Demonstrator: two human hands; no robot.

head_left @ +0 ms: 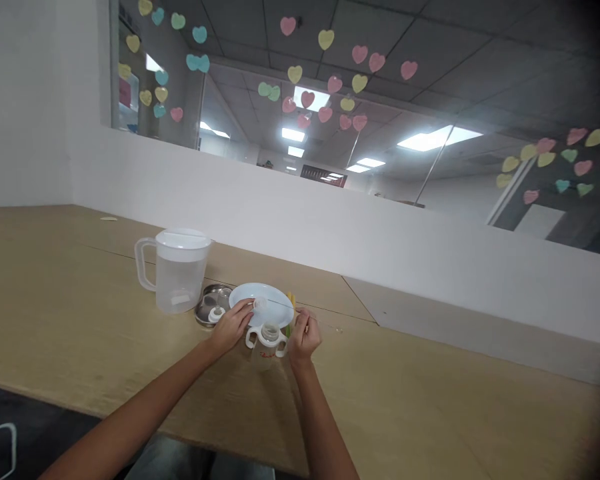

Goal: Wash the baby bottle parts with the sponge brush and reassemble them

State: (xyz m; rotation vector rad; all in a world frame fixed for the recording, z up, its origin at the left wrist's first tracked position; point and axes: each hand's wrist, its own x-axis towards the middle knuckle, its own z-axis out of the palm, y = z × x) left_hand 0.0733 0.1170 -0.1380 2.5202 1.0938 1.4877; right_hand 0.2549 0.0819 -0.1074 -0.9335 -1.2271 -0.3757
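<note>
My left hand [234, 325] is closed at the fingertips on a small whitish, see-through round piece [261, 305], its exact kind unclear. My right hand [305, 337] pinches a thin stick [283, 305] that points left toward this piece. Both hands are over or beside a white oval plate [245, 292]. Between my wrists stands a clear baby bottle [265, 357] with two white side handles and an uncovered mouth. To the left, a round metal tray [206, 299] holds a white bottle top [217, 313].
A lidded translucent pitcher [180, 283] with its handle to the left stands behind the metal tray. Something yellow [291, 298] shows behind the plate near my right hand. The wooden table [430, 400] meets a white wall [280, 220] under a window with heart stickers.
</note>
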